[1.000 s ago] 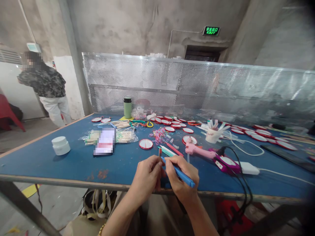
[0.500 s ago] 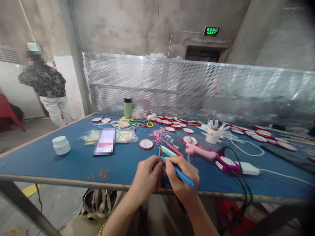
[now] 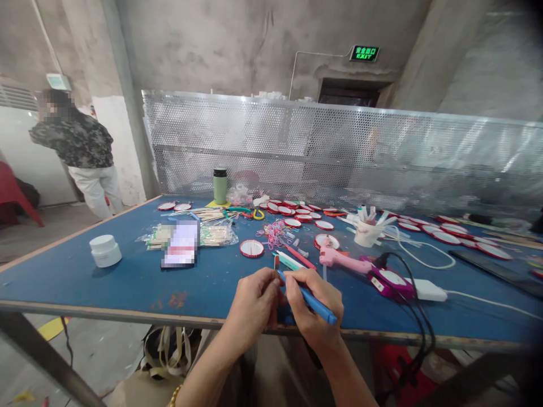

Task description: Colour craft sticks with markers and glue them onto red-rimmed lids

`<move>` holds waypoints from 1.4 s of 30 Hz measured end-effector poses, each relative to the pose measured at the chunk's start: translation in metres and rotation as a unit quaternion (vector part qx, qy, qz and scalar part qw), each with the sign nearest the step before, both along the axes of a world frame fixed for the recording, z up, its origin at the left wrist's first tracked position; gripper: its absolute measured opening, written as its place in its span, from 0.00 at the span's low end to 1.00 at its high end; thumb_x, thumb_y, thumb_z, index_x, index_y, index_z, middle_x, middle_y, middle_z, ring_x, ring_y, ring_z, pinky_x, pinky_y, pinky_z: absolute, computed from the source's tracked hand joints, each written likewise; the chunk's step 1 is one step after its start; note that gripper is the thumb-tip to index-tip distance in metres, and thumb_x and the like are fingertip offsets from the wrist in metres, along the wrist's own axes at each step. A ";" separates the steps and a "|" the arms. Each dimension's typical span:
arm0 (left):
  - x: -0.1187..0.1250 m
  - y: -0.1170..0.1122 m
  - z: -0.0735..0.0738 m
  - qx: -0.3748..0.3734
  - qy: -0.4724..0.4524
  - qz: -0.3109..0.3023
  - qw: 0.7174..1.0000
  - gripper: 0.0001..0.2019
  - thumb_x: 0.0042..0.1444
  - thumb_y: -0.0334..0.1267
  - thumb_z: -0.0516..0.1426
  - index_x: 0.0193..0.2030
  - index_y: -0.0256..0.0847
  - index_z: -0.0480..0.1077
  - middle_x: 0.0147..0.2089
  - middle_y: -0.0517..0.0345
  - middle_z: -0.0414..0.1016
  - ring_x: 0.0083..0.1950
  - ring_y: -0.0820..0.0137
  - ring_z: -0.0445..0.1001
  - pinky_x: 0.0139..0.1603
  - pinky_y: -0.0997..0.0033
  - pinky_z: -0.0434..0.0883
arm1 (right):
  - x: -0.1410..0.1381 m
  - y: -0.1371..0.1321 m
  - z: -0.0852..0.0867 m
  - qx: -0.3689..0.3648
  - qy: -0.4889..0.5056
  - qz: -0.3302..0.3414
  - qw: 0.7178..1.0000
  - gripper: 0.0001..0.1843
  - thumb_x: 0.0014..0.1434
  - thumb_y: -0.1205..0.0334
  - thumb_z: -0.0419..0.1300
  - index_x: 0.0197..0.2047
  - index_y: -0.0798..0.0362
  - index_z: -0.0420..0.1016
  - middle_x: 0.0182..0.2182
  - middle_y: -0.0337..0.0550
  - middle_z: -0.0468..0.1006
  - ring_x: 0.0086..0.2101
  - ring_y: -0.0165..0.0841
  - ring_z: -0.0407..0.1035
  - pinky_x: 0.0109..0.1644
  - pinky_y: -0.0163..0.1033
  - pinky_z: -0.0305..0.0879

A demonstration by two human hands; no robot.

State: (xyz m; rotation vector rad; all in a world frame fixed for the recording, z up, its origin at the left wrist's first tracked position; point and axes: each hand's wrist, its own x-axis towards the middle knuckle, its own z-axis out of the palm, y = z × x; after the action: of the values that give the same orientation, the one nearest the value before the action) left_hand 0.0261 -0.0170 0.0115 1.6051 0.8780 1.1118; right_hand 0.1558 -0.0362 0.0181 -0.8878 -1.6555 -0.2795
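Note:
Near the table's front edge, my left hand [image 3: 257, 297] pinches a thin, flat strip [image 3: 276, 262] with a reddish-brown end poking up above the fingers. Its kind I cannot make out, as the fingers hide most of it. Close on the right, my right hand [image 3: 316, 305] grips a blue pen-like tool [image 3: 319, 307], its front end pointing at the strip. Whether the tip touches the strip cannot be seen. Just beyond my hands lie a white and teal pen-like tool [image 3: 289, 260] and a red pen-like tool [image 3: 302, 258].
A pink glue gun [image 3: 345, 261] lies right, beside a purple power strip [image 3: 390, 282] with cables. Red-rimmed round discs [image 3: 251, 249] are scattered behind. A phone [image 3: 181, 243], a white jar [image 3: 104, 251], a green tumbler [image 3: 220, 186] and a cup of pens [image 3: 367, 234] stand around. A person [image 3: 80, 138] stands far left.
Both hands stay almost in the same place, with only a very slight shift at the fingers. The person at the far left has turned or leaned slightly.

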 end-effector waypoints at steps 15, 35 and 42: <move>0.000 0.001 -0.001 0.004 -0.003 0.001 1.000 0.13 0.63 0.41 0.50 0.27 0.41 0.63 0.14 0.68 0.62 0.14 0.76 0.63 0.17 0.79 0.56 | 0.002 0.000 -0.001 -0.009 0.000 -0.004 1.000 0.06 0.62 0.68 0.58 0.34 0.52 0.74 0.24 0.34 0.77 0.23 0.25 0.70 0.31 0.31 0.64; -0.001 -0.003 0.004 -0.006 0.002 0.001 1.000 0.12 0.62 0.42 0.50 0.28 0.41 0.64 0.16 0.67 0.63 0.14 0.75 0.64 0.17 0.78 0.57 | 0.002 -0.001 0.000 -0.010 0.004 -0.012 1.000 0.06 0.62 0.68 0.57 0.33 0.52 0.74 0.22 0.34 0.75 0.22 0.27 0.69 0.30 0.32 0.64; -0.001 -0.002 0.003 -0.003 0.005 0.000 1.000 0.13 0.62 0.42 0.50 0.27 0.41 0.63 0.15 0.67 0.63 0.14 0.75 0.64 0.17 0.78 0.57 | 0.001 -0.001 0.000 -0.006 -0.003 -0.010 1.000 0.06 0.62 0.68 0.57 0.33 0.52 0.73 0.22 0.34 0.75 0.22 0.27 0.70 0.30 0.32 0.64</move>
State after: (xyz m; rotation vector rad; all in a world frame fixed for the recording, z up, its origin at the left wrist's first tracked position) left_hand 0.0250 -0.0188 0.0142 1.6072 0.8869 1.1016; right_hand 0.1571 -0.0368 0.0180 -0.9134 -1.6561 -0.2870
